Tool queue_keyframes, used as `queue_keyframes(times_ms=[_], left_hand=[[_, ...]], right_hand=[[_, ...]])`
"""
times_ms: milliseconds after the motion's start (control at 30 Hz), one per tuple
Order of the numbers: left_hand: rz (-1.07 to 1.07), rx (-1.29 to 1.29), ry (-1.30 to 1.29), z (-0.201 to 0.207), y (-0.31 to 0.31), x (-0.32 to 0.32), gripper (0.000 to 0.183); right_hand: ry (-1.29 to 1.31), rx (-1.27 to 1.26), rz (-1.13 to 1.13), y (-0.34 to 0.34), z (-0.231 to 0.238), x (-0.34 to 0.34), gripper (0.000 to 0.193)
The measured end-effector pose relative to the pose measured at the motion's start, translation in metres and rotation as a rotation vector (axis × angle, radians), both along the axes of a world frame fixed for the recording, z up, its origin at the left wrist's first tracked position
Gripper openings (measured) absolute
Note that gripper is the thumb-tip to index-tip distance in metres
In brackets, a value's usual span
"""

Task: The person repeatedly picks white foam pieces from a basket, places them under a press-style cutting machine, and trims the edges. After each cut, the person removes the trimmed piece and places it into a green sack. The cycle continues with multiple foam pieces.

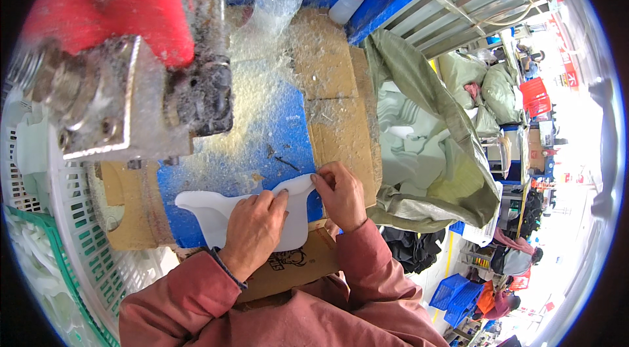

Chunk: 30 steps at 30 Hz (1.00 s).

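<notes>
A thin white curved sheet piece (208, 209), perhaps foam, lies on the dusty blue board (177, 216) in front of me. My left hand (253, 232) rests on its middle, thumb and fingers gripping the near part. At its right tip, my right hand (342, 197) pinches the upper corner between thumb and fingers. The sheet's left end flares out and lies uncovered. Part of its middle is hidden under my left hand. A metal machine head (124, 117) with a red cover (124, 0) hangs above the board at the upper left.
Brown cardboard (337, 137) lines the worktop, which is strewn with pale dust. At the back stand a clear bottle (278, 0) and a red-tipped squeeze bottle (347, 3). An open green sack (468, 170) with white pieces sits right; a white crate (78, 216) stands left.
</notes>
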<state>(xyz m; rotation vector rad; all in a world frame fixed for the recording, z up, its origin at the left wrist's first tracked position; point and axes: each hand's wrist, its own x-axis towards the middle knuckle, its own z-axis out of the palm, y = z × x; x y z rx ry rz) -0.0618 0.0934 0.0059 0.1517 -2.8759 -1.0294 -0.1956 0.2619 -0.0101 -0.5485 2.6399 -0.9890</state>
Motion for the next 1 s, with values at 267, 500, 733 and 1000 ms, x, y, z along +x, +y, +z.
queue_keyframes(times_ms=[267, 500, 733, 1000], left_hand=[[-0.02, -0.08, 0.027, -0.011, 0.006, -0.003, 0.025], [0.116, 0.74, -0.109, -0.007, -0.028, 0.007, 0.031], [-0.108, 0.419, -0.007, -0.01, -0.025, 0.013, 0.024], [-0.157, 0.23, 0.194, -0.026, -0.017, 0.018, 0.018]], right_hand=[[0.094, 0.018, 0.105, 0.0, -0.008, -0.01, 0.015], [-0.165, -0.206, 0.073, -0.002, 0.001, -0.009, 0.023], [-0.351, 0.103, 0.431, -0.02, 0.018, -0.029, 0.038], [-0.151, 0.029, 0.532, -0.026, 0.004, -0.019, 0.036]])
